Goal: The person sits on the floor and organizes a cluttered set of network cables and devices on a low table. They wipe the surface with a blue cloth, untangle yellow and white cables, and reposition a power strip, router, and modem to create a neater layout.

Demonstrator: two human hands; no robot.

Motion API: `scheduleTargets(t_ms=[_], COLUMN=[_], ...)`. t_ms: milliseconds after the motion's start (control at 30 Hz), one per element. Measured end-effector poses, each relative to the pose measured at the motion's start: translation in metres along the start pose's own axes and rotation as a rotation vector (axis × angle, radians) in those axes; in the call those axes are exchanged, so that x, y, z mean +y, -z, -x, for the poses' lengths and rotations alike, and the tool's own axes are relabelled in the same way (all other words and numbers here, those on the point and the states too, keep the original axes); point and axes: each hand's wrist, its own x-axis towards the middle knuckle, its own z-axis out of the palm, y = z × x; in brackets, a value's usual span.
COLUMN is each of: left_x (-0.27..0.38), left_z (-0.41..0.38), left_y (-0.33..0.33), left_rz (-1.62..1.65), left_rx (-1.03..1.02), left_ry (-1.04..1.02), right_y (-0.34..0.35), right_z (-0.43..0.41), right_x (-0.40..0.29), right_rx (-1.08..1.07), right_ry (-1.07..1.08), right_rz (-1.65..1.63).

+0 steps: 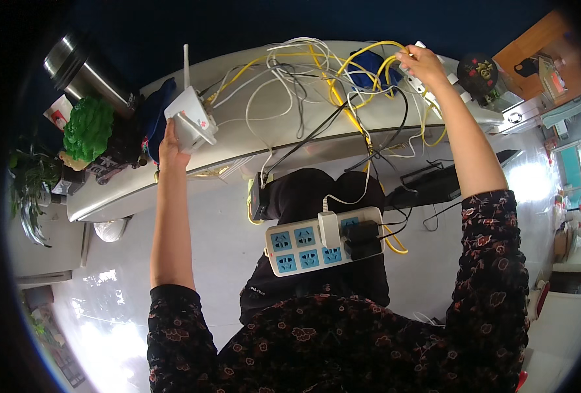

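My left hand (173, 147) grips a white Wi-Fi router (188, 120) with its antennas raised, over the left part of the long pale shelf. Yellow and white cables run from the router's right side. Out to the right, my right hand (420, 63) pinches a yellow cable (386, 43) beside a white power strip (414, 83). Between the hands lies a tangle of white, yellow and black cables (315, 73). A power strip with blue sockets (307, 245) rests on my lap, bearing a white plug adapter (328, 228) and black adapters (363, 239).
A steel flask (91, 73), a green carved ornament (88, 130) and a plant (27, 186) stand at the left. Beside my knee is a black box (258, 195) with cables. A round dark ornament (477, 73) stands at the right, above a black flat panel (430, 186).
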Motion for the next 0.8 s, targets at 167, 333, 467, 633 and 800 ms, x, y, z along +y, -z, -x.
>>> scheduleTargets(t_ms=[167, 333, 467, 633, 800], left_x=[-0.001, -0.009, -0.008, -0.033, -0.014], left_z=[-0.002, -0.004, -0.014, -0.001, 0.005], left_y=[-0.004, -0.010, -0.004, -0.044, -0.033], left_rz=[-0.023, -0.021, -0.049, -0.285, -0.283], left_rx=[0.052, 0.009, 0.098, 0.311, 0.417], left_ry=[-0.044, 0.003, -0.070, -0.266, -0.365], right_y=[-0.012, -0.023, -0.034, -0.026, -0.013], right_z=[0.004, -0.002, -0.005, 0.014, 0.096], right_x=[-0.002, 0.011, 0.012, 0.045, -0.021], right_rx=[0.018, 0.092, 0.160, 0.214, 0.119], right_ry=[0.007, 0.007, 0.040, 0.176, 0.181], right_rz=[-0.040, 0.023, 0.005, 0.002, -0.323])
